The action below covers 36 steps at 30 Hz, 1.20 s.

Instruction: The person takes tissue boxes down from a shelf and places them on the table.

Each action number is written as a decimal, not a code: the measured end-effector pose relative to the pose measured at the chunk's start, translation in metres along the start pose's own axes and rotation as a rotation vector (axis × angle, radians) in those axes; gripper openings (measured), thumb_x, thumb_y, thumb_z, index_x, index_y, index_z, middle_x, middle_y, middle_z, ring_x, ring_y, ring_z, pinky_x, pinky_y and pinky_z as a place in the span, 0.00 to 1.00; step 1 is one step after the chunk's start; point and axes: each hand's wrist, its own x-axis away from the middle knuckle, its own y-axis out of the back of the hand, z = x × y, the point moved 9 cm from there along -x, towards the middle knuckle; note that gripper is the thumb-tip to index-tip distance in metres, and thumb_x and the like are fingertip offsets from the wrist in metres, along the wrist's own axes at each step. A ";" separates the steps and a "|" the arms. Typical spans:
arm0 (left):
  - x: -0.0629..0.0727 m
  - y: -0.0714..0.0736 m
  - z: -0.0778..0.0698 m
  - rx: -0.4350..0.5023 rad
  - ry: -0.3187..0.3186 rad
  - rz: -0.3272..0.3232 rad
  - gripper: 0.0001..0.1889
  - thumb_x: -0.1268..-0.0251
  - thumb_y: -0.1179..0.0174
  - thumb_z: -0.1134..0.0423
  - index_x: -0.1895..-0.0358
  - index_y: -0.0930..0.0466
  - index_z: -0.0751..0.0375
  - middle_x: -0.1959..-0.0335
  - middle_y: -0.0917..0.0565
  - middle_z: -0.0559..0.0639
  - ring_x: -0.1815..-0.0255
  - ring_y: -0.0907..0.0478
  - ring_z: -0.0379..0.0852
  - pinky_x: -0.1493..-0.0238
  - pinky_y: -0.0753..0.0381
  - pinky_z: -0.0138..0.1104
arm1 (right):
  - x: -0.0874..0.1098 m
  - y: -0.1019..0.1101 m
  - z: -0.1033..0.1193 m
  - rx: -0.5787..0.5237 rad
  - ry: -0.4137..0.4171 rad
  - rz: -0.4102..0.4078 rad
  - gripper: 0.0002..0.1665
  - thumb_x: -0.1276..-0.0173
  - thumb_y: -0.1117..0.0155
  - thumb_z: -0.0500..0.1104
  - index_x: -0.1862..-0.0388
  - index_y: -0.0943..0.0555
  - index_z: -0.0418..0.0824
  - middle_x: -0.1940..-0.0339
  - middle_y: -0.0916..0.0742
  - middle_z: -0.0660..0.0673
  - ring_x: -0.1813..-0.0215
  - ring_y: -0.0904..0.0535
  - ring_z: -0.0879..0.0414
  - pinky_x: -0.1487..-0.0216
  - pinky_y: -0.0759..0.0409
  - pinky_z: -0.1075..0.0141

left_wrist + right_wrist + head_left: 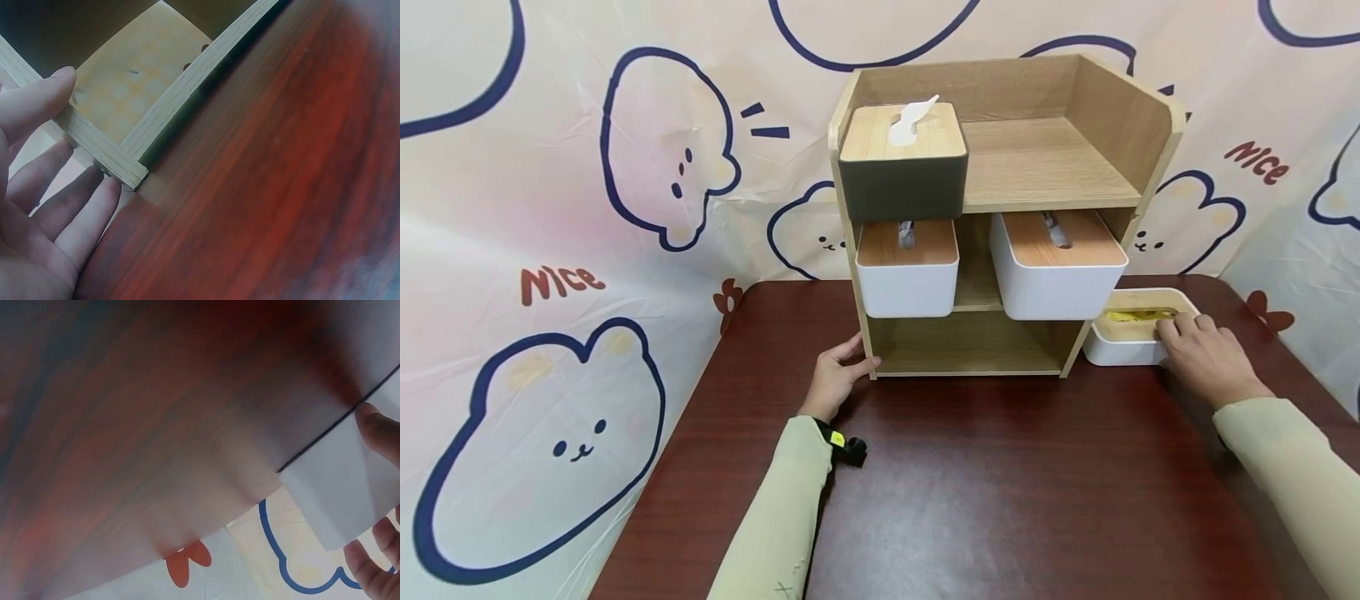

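Observation:
My left hand (835,379) grips the lower left side panel of a wooden shelf unit (1045,162). In the left wrist view, the thumb lies on one side of the panel (103,147) and the other fingers on the far side. At the right of the shelf, my right hand (1213,358) holds the near right corner of a low white tissue box (1120,354) with a light wooden lid and something yellow in its slot. The right wrist view shows the thumb against the white wall (331,481) and fingertips at its other edge.
A dark grey tissue box (902,187) stands on the upper left of the shelf. Below it, a white tissue box (907,292) and a larger one (1063,292) jut from the middle level. The dark red table (1000,483) meets a cartoon-printed backdrop (685,167).

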 end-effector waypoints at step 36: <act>-0.003 -0.001 -0.001 0.018 -0.024 0.021 0.32 0.48 0.25 0.60 0.36 0.23 0.48 0.41 0.21 0.48 0.32 0.35 0.42 0.40 0.29 0.39 | -0.001 0.002 0.005 -0.028 -0.044 0.037 0.34 0.45 0.23 0.44 0.54 0.35 0.30 0.59 0.27 0.30 0.59 0.30 0.33 0.68 0.27 0.41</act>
